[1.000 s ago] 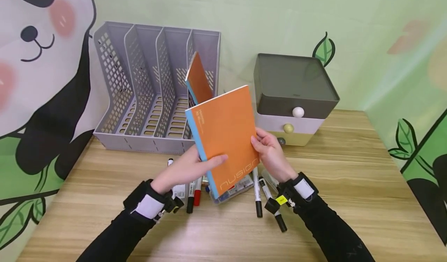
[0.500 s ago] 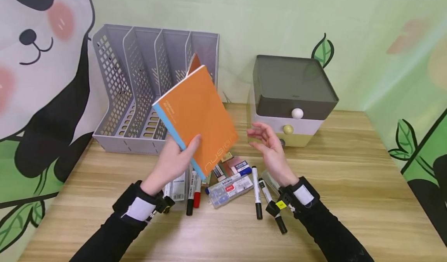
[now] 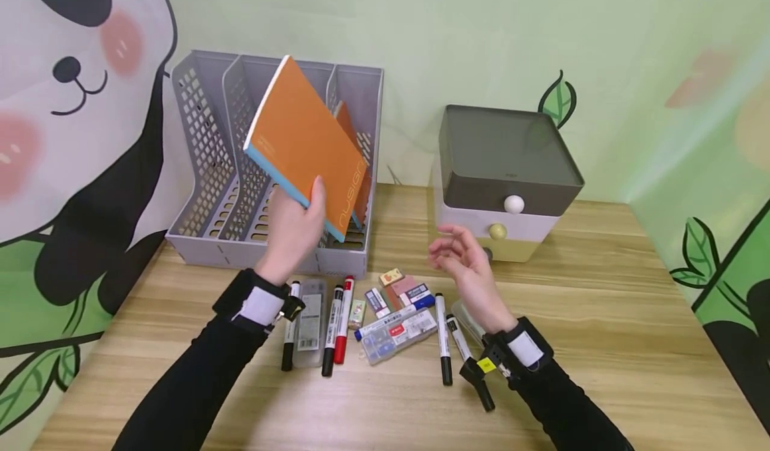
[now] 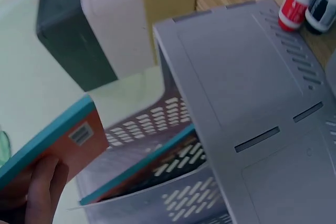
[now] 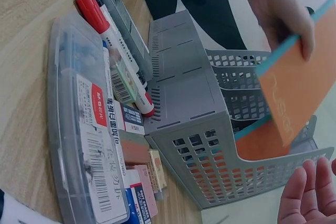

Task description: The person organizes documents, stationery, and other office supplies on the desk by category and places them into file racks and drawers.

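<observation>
An orange notebook (image 3: 303, 140) with a blue spine is held by its spine edge in my left hand (image 3: 291, 230), thumb on the cover. It is tilted above the grey file organizer (image 3: 207, 250). In the left wrist view my fingers (image 4: 44, 184) lie against the notebook's back, near a barcode label. A second orange notebook (image 5: 260, 142) stands in the organizer's rightmost compartment, partly hidden in the head view. My right hand (image 3: 469, 270) hovers over the table before the drawer box, fingers loosely bent, holding nothing.
A small drawer box (image 3: 511, 143) with round knobs stands at the back right. Between the hands lie several markers (image 3: 443, 337), erasers (image 3: 377, 302) and clear plastic cases (image 3: 400, 336). A patterned backdrop (image 3: 415, 23) rises behind the table.
My right hand has let go of the notebook and stays near the drawer box. My left hand has carried the notebook left and up, over the organizer, tilting it further.
</observation>
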Demonstrator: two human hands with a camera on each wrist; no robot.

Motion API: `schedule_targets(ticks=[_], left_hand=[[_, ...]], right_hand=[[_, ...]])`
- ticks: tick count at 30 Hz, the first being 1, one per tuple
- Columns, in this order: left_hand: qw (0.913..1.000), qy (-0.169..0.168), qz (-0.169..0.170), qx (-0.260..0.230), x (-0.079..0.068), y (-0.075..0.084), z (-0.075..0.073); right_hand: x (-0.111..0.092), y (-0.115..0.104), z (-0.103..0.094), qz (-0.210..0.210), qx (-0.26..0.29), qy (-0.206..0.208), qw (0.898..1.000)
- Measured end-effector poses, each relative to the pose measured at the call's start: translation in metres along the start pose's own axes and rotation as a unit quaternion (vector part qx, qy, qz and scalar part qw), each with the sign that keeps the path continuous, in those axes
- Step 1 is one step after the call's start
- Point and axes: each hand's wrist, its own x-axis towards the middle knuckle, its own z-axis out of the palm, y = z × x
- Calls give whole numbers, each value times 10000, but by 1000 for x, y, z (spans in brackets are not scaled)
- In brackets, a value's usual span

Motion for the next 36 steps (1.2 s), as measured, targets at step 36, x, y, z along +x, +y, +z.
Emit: schedule_targets(ticks=[36], left_hand=[[9493,-2435,-1272,1527,28,-39,70]], right_hand=[[-5,6,-2,218,99,-112,9997]])
